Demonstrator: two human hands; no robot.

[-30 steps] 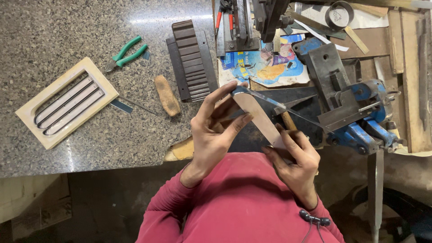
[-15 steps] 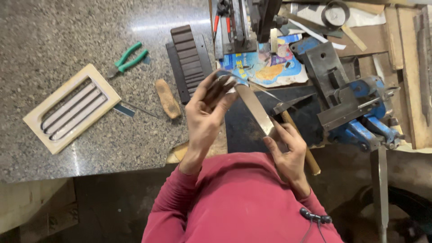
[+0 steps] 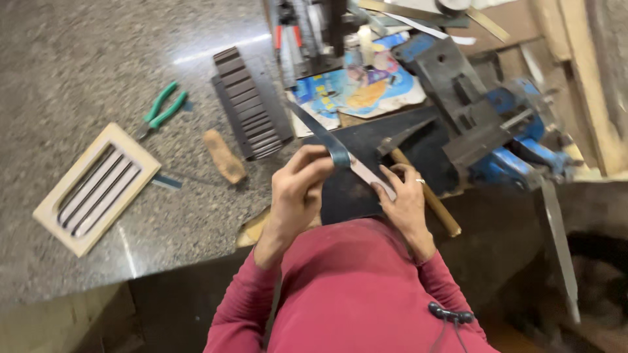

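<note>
A speckled stone worktop (image 3: 98, 72) fills the left of the view, with a cluttered bench to its right. A blue vise (image 3: 504, 137) sits near the bench's right edge. A dark ridged block (image 3: 247, 101) lies at the worktop's right edge, a pale wooden frame with slots (image 3: 95, 186) near its front edge, and green-handled pliers (image 3: 160, 111) behind the frame. A person in a red sleeve holds a long thin metal strip (image 3: 340, 151) over a dark sheet at the bench's front edge. The left hand (image 3: 297, 189) pinches the strip's middle; the right hand (image 3: 405, 196) grips its lower end.
</note>
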